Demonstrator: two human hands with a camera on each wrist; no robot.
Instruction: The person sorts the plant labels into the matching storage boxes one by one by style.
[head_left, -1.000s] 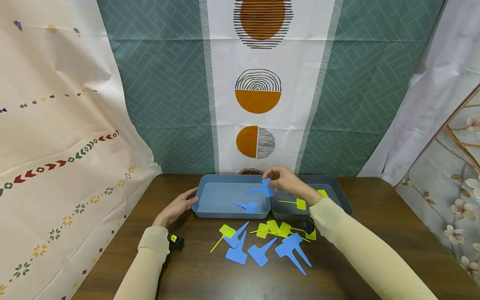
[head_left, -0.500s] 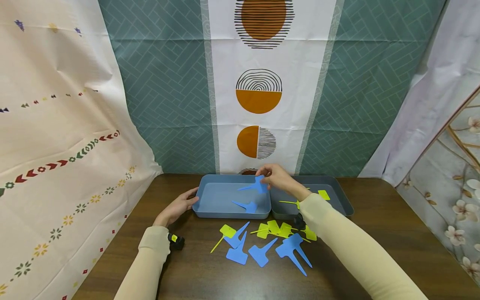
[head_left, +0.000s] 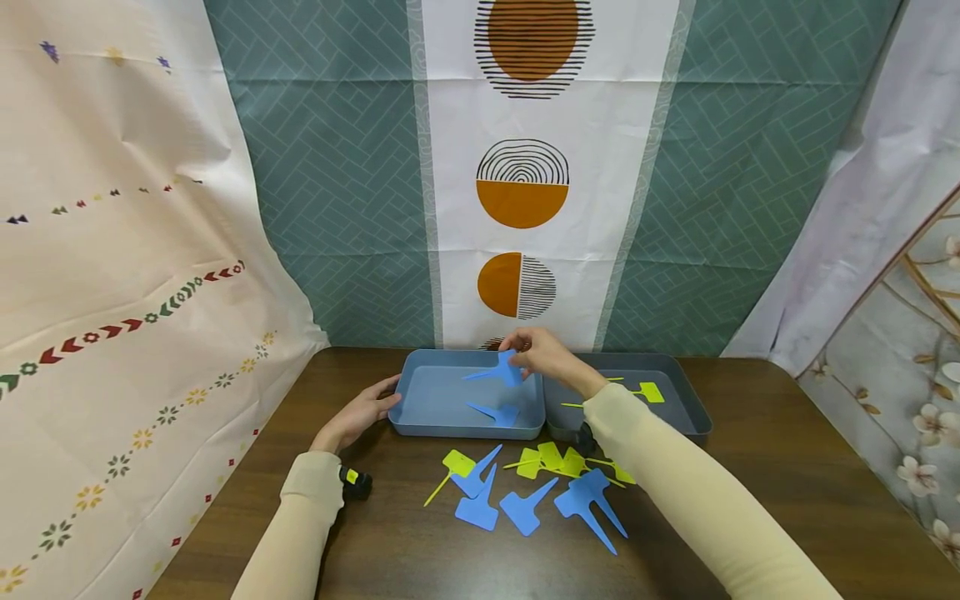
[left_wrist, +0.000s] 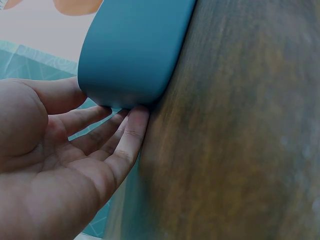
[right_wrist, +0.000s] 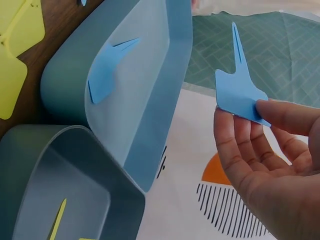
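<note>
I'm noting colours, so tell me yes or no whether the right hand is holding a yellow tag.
No: the right wrist view shows the right hand gripping a blue tag by its broad end.

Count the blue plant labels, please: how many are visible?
7: one label in the right hand, a second label inside the blue tray, five labels on the table; others may be hidden.

Shows a dark brown wooden table [head_left: 420,567] with rounded far corners and a soft sheen. Backs it with a green patterned cloth [head_left: 750,167], centred on a white panel [head_left: 536,117] of orange-and-black circles. Flanks this with a cream motif-dotted cloth [head_left: 142,250] at left, a blossom-printed cloth [head_left: 918,417] at right.
</note>
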